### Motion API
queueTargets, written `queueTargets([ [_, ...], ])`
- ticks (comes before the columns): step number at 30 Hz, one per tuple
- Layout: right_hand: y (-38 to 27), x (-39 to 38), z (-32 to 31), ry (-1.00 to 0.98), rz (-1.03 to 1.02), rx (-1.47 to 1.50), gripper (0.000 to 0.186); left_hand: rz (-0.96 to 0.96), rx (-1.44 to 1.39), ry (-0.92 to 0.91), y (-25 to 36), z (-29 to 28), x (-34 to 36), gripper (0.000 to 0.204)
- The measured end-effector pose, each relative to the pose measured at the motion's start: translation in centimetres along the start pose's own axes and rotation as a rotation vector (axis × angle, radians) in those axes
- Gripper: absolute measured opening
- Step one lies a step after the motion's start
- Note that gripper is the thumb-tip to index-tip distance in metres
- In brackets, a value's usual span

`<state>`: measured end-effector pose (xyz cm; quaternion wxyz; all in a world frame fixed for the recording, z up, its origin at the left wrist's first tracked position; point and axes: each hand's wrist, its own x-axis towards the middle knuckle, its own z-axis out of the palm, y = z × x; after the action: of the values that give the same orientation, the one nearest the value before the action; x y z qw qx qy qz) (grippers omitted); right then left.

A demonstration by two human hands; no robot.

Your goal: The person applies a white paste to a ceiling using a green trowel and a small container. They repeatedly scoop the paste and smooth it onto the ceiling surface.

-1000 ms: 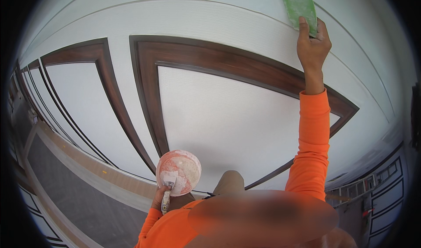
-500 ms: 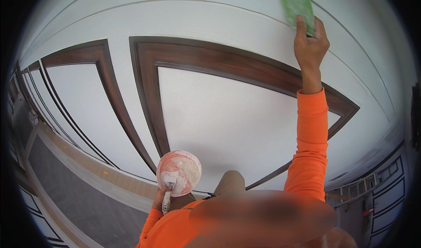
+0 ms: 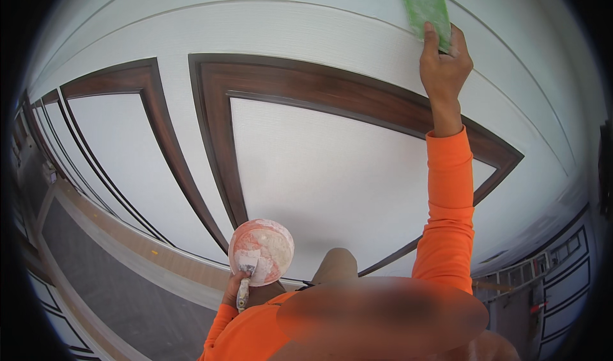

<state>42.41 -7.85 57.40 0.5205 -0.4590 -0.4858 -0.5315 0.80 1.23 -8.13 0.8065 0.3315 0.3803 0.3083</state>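
Observation:
My right hand [image 3: 444, 67] is raised high against a white wall panel and presses a flat green sanding pad [image 3: 423, 5] onto it, fingers gripping its lower end. The orange sleeve [image 3: 450, 208] runs down from that hand. Low in the view, my left hand [image 3: 235, 291] holds a round putty-smeared pan [image 3: 262, 251] together with a putty knife handle [image 3: 243, 293], close to my chest. The pan's outside is white with reddish smears.
The wall [image 3: 332, 169] is made of white panels framed by dark brown wooden trim [image 3: 319, 86]. A pale wooden ledge [image 3: 159, 259] and grey floor [image 3: 108, 297] lie at lower left. Scaffold-like railings [image 3: 562, 259] show at lower right.
My right hand with the green pad has shifted slightly up the panel. The left hand and the pan stay where they were.

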Motion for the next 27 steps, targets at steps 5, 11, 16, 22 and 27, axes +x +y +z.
queueTargets([
  [5,-0.1,-0.1,-1.2,0.052,0.086,-0.03,0.022,-0.103,0.048,-0.061,1.1,-0.5,-0.7,0.051],
  [11,0.0,-0.5,-0.4,0.06,0.049,0.018,0.021,-0.188,0.02,-0.104,0.6,-2.3,0.1,0.057],
  [16,0.9,-0.6,-0.5,0.075,-0.003,-0.01,0.021,-0.16,0.137,-0.071,3.6,0.2,-2.4,0.06],
  [22,1.0,-0.5,-2.2,0.146,0.152,-0.025,0.022,-0.101,0.015,0.018,2.3,0.9,-1.8,0.04],
  [27,0.0,-0.6,-1.0,0.091,0.084,0.001,0.022,-0.169,-0.007,-0.022,1.3,-0.6,-0.8,0.039],
])
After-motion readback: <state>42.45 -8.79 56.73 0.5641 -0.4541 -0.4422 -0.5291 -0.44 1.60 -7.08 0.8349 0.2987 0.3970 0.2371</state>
